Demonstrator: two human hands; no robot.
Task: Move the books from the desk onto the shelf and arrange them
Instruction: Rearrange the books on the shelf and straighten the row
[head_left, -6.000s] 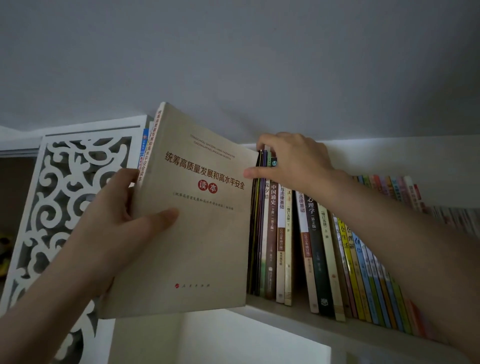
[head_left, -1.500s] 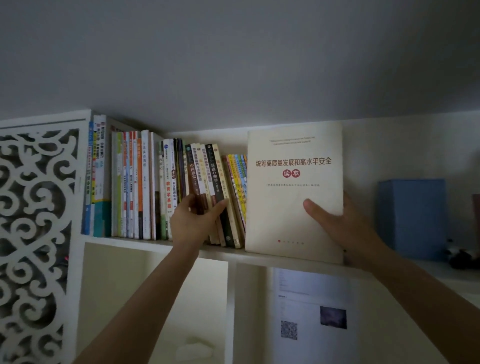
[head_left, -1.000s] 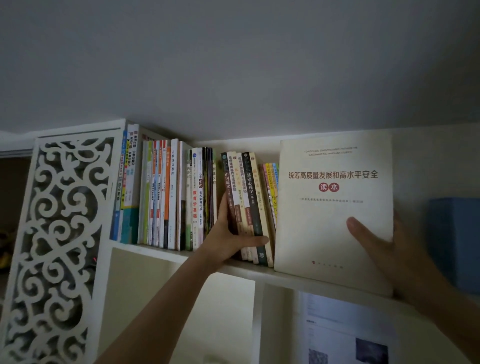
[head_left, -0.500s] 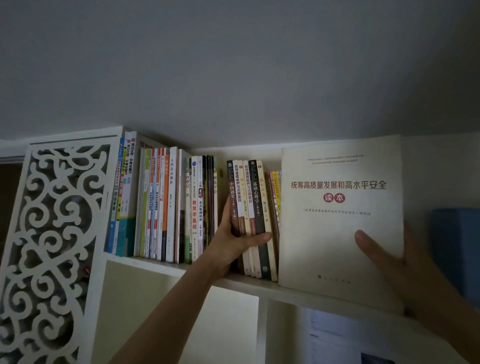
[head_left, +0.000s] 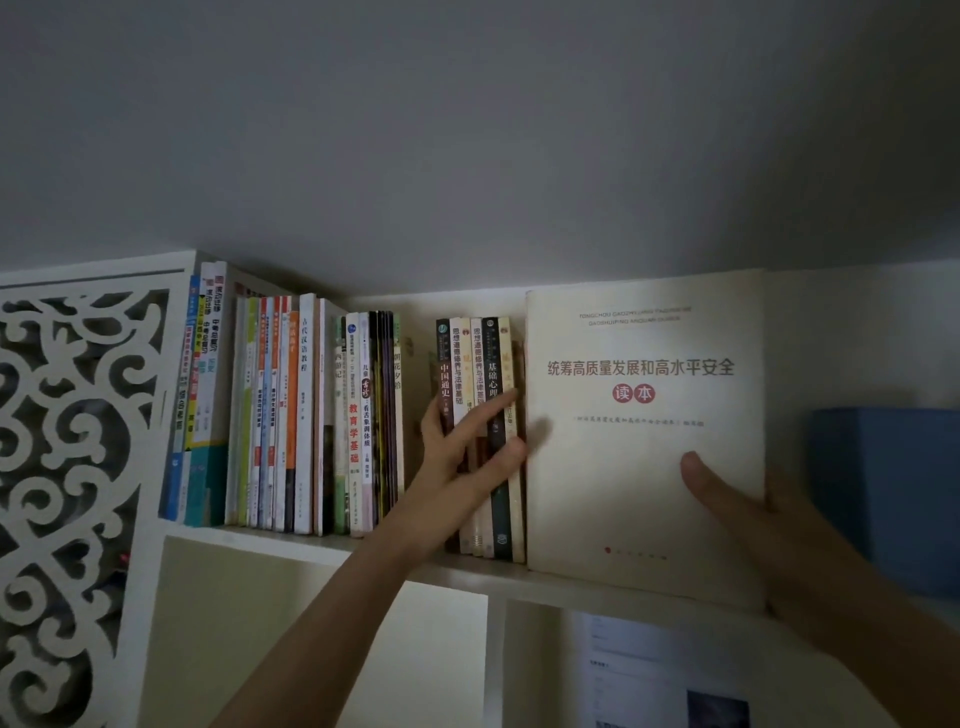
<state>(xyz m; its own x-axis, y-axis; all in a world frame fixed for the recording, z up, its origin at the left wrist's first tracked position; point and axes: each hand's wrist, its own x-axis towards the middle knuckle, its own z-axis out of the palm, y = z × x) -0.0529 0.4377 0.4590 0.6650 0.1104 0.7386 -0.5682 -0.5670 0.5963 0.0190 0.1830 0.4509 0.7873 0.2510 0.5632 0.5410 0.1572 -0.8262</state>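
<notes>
A large cream book (head_left: 644, 431) with red Chinese lettering stands upright on the white shelf (head_left: 519, 577), its cover facing me. My right hand (head_left: 748, 525) grips its lower right edge, thumb on the cover. My left hand (head_left: 467, 457) lies on a small group of upright books (head_left: 480, 364) just left of the cream book, fingers stretched across their spines, thumb at the group's left side. A gap separates this group from a longer row of books (head_left: 291, 415) further left.
A white carved lattice panel (head_left: 78, 493) closes the shelf's left end. A blue box (head_left: 888, 499) stands on the shelf to the right of the cream book. Below the shelf are open compartments and a pinned paper (head_left: 665, 675).
The small group of books now stands straighter and tight against the cream book. My left fingers have spread further right across the spines. The cream book stays held by my right hand.
</notes>
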